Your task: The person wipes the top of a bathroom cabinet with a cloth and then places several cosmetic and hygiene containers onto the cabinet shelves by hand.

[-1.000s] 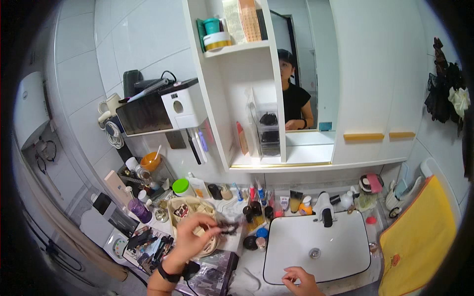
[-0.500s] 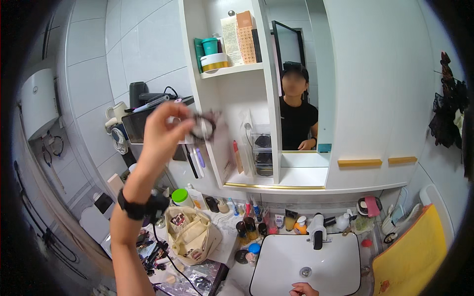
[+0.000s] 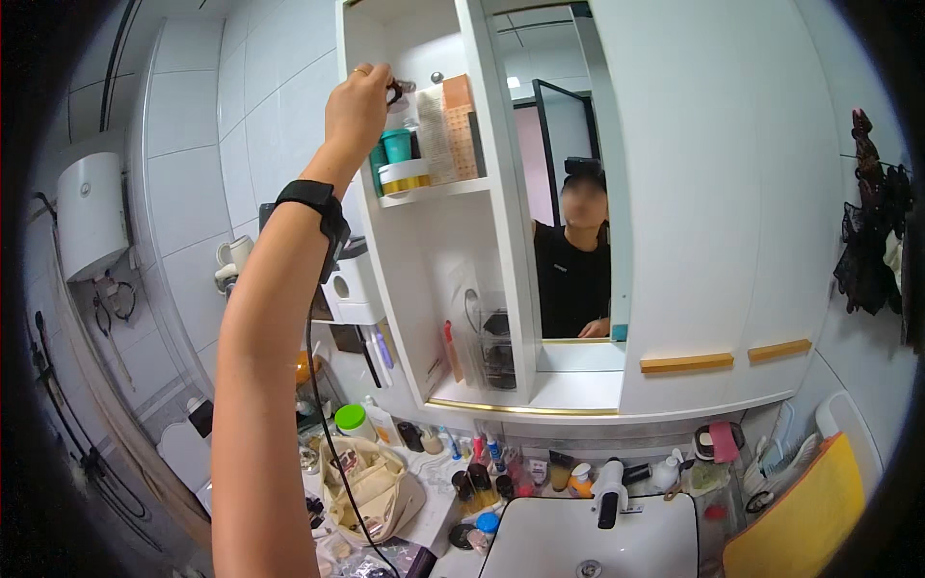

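Note:
My left hand [image 3: 359,108] is raised to the upper shelf [image 3: 438,189] of the open white cabinet. Its fingers are closed on a small dark ring-shaped thing [image 3: 393,93], with a pale, see-through bit beside it; its exact kind is unclear. Just below the hand stand a teal tub [image 3: 396,145] and a white jar with a gold band [image 3: 404,177]. To their right, a pale printed box [image 3: 436,135] and an orange patterned box [image 3: 460,125] stand upright. My right hand is out of direct view; the mirror [image 3: 568,173] reflects a hand at waist height.
The lower compartment holds clear stacked drawers [image 3: 498,352]. Beneath the cabinet, bottles and tubes line the counter behind the white sink [image 3: 588,539]. A cream bag [image 3: 371,486] stands left of them. A black cable [image 3: 328,424] hangs from my left wrist. A yellow towel [image 3: 800,511] hangs at right.
My left hand has moved up and slightly right, from beside the cabinet to its upper shelf, carrying the dark ring-shaped thing. The view has tilted upward. My right hand has left the lower edge.

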